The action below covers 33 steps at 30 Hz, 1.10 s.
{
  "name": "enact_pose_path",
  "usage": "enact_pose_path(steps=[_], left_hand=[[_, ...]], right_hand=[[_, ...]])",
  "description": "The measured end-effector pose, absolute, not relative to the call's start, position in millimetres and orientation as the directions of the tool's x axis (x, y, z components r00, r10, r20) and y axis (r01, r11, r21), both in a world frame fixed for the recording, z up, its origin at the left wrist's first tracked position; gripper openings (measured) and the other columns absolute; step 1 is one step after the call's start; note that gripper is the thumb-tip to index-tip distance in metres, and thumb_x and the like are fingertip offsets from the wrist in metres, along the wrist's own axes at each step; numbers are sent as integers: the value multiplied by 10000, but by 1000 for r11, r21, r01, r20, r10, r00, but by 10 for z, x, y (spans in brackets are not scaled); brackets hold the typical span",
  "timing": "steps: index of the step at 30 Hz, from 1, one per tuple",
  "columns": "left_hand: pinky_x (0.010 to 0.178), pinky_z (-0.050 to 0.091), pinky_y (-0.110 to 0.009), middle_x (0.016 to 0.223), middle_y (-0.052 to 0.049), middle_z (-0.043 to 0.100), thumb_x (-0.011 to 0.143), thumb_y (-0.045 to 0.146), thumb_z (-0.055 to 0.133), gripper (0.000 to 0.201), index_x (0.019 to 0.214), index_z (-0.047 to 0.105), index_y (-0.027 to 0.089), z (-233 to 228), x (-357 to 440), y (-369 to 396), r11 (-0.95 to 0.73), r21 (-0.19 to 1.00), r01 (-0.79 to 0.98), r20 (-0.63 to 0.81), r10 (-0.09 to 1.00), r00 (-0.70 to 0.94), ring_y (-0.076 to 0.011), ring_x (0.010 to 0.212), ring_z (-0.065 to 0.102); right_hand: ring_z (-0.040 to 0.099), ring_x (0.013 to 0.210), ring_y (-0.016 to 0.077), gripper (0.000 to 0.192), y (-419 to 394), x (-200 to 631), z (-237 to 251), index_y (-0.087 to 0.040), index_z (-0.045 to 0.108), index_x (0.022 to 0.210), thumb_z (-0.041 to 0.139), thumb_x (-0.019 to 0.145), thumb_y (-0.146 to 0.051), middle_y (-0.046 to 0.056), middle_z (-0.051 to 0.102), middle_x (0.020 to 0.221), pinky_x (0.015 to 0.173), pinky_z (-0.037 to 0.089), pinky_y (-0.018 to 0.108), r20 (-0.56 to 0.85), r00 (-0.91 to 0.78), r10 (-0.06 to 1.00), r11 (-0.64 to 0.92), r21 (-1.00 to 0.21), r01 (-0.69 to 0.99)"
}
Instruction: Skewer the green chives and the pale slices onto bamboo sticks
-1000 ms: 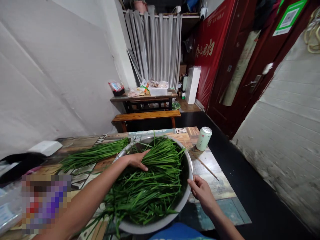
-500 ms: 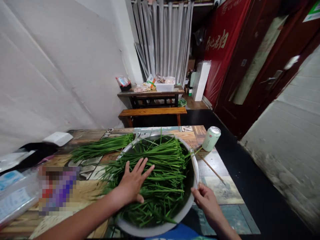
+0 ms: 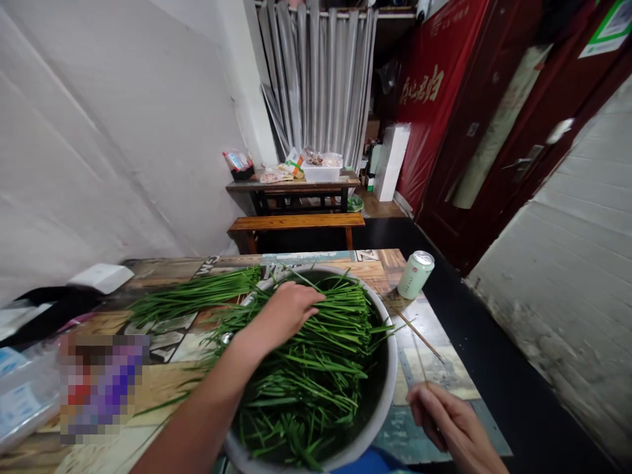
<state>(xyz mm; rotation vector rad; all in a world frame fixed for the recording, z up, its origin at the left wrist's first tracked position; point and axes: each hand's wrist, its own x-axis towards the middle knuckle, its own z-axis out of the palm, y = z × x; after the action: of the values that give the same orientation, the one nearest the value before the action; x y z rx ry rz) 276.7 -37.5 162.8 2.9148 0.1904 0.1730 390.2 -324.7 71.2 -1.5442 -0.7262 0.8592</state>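
1. While your left hand lay palm-down on the chives, its fingers were curled loosely over the top stalks near the far side of the pile; whether any stalk was actually gripped, I could not tell.
2. Those chives filled the metal basin, which stood at the near edge of the patterned table, directly in front of you, with many stalks running roughly left to right.
3. Your left forearm crossed the basin's near-left rim, so the bulk of the greens lay under and to the right of that hand.
4. Your right hand was outside the basin, just beside its right rim at the table's near edge, apart from the pile.
5. Its fingers were drawn together, and a thin pale stalk rose from them over the table; it looked pinched there, though the contact itself was blurred.
6. A second bundle of chives lay flat on the table, left of the basin and well clear of both hands.
7. A pale green can stood upright beyond the basin's right side, with a thin stick lying on the table between can and basin.
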Motion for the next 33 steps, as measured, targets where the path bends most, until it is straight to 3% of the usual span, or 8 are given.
enact_pose_path(steps=[5,10,13,16,18,21,27,33], left_hand=[[807,339,-340,892,-59,654,831,238,447,233,948,646,213,1139,3183,-453,-961,272,48,200,106,974,-185,865,546],[782,337,-312,918,-45,636,817,333,476,235,908,657,214,1024,3186,-396,-929,361,80,258,181,949,-174,874,527],[783,334,-307,897,-35,636,818,318,478,218,868,665,217,1046,3149,-328,-923,369,110,228,204,952,-167,865,527],[788,335,-317,878,-38,639,789,280,528,168,863,666,217,1050,3146,-302,-927,355,119,204,201,958,-172,859,528],[790,352,-302,866,-35,642,781,274,537,158,838,668,207,1048,3155,-303,-904,419,92,230,203,952,-165,851,536],[781,387,-263,862,-26,644,794,279,510,177,825,664,197,1045,3171,-306,-838,543,51,278,237,931,-144,827,552],[781,404,-282,858,-43,638,745,259,568,151,819,682,194,1017,3206,-318,-863,502,48,239,192,952,-167,830,546],[773,433,-276,847,-42,668,749,313,542,196,809,686,193,1150,3178,-462,-636,769,69,258,406,877,-166,801,582]], right_hand=[[387,415,76,482,-3114,3887,847,-257,299,1271,447,839,-410,18,527,791,377,335,205,78,735,673,82,-996,31],[305,368,61,460,-2994,3902,864,-209,339,1271,392,863,-413,-10,492,646,319,260,175,42,745,666,66,-998,-3],[377,395,61,393,-2928,3945,827,-221,434,1217,396,861,-385,46,529,827,338,329,184,125,705,698,64,-992,112],[528,655,138,354,-2861,3987,809,-215,527,1156,446,839,-349,93,519,1013,521,449,216,282,703,653,37,-939,343],[531,714,160,369,-2825,3989,803,-197,524,1179,443,844,-326,72,567,857,612,456,230,320,697,642,-10,-905,424],[492,526,128,423,-2782,3940,771,-176,441,1264,375,876,-330,5,534,598,533,434,214,254,660,707,-61,-908,415],[494,440,122,461,-2706,3789,691,-185,313,1333,298,900,-344,-17,565,531,467,407,206,141,584,799,-119,-916,384],[485,360,117,475,-2626,3732,626,-169,295,1340,264,905,-356,-30,559,438,406,405,193,127,616,778,-144,-917,372]])
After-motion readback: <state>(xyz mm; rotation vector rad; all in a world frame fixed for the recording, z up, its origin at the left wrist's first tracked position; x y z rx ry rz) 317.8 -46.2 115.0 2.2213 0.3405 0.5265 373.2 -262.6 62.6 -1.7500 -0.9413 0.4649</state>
